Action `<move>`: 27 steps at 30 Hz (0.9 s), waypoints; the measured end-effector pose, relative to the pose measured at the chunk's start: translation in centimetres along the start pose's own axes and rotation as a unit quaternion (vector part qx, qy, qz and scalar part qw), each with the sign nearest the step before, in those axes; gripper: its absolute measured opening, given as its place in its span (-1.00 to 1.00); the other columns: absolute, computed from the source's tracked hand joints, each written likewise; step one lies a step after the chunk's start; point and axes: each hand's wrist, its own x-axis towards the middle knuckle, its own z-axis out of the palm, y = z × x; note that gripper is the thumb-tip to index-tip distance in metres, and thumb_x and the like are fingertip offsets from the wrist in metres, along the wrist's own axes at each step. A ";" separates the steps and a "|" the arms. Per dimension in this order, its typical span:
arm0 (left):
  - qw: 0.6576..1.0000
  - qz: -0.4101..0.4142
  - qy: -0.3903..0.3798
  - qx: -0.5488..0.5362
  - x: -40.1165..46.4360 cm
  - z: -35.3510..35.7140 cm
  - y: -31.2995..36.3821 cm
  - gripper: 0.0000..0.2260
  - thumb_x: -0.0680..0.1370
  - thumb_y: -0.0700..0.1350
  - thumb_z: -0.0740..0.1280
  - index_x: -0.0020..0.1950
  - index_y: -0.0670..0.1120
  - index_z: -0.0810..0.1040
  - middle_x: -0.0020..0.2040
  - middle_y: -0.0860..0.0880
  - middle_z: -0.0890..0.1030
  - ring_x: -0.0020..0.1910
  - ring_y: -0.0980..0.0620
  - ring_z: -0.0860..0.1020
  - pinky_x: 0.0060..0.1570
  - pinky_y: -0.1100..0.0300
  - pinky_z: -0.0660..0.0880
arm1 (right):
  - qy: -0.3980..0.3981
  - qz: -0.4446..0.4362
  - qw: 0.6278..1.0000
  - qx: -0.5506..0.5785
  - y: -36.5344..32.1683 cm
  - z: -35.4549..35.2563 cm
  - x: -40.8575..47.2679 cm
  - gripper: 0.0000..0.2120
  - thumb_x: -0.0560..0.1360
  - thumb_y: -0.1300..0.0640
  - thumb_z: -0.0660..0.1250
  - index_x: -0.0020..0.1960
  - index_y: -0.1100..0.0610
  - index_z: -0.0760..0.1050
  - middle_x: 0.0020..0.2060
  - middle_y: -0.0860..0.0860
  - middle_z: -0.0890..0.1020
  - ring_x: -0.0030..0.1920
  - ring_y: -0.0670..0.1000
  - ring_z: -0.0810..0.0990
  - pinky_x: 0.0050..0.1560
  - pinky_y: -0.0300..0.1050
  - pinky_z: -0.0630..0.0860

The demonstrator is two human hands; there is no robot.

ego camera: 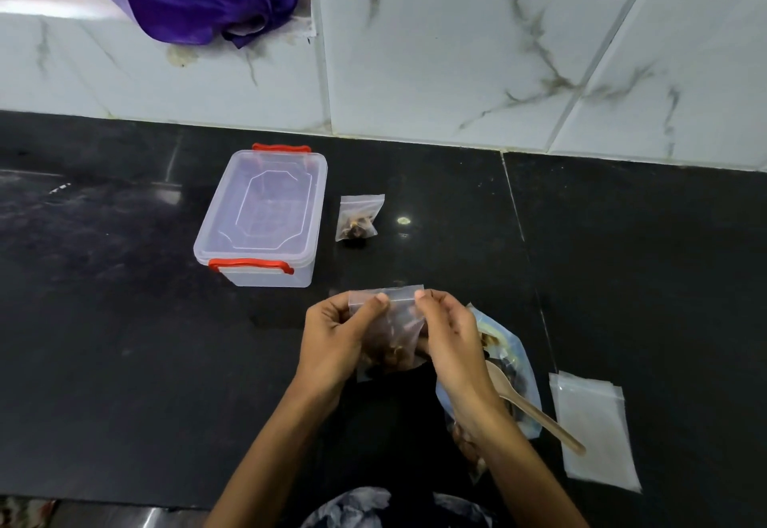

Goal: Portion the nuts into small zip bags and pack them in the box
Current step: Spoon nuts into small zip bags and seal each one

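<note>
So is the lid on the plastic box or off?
On. The clear lid sits flat on the box; whether its red clips are latched, cannot tell.

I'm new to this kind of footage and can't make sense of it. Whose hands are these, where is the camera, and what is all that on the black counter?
There is no machine here. It is one picture, from a camera worn on a person's head, looking forward and down at their own hands. The left hand and right hand together pinch the top edge of a small zip bag with nuts in it, apparently at the seal. On the black counter stand a clear box with red latches, lid on, and beside it another small bag of nuts. Under the right wrist lies a larger bag of nuts with a wooden spoon resting in it. Right of that is a stack of empty bags.
</note>
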 end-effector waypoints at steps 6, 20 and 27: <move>1.000 0.013 0.000 0.007 0.1 0.2 -0.1 -0.83 0.42 -0.10 0.38 -0.09 -0.16 0.66 -0.14 -0.11 0.70 -0.10 -0.06 0.67 -0.10 0.09 0.59 | -0.027 -0.015 0.999 -0.042 -0.1 0.4 0.0 -0.84 0.55 0.06 0.27 0.03 0.08 0.57 -0.13 0.04 0.69 -0.10 -0.05 0.67 -0.07 -0.17 0.61; 0.981 0.021 0.192 -0.015 1.1 0.2 -1.3 -0.85 0.52 -0.11 0.36 -0.23 -0.07 0.67 -0.24 -0.03 0.69 -0.23 0.07 0.65 -0.29 0.20 0.56 | -0.071 0.016 0.997 -0.019 0.7 0.2 0.9 -0.82 0.51 0.02 0.30 0.08 0.04 0.53 -0.04 -0.03 0.67 -0.02 -0.12 0.65 0.05 -0.18 0.58; 0.995 -0.008 0.088 -0.042 0.7 -0.9 -1.3 -0.80 0.47 -0.05 0.31 0.05 -0.04 0.59 -0.04 -0.01 0.69 -0.03 0.03 0.66 -0.06 0.08 0.60 | -0.002 0.031 0.999 0.034 1.5 0.0 1.6 -0.77 0.48 0.26 0.36 0.12 0.09 0.48 -0.05 0.05 0.67 -0.02 -0.01 0.66 0.05 -0.13 0.59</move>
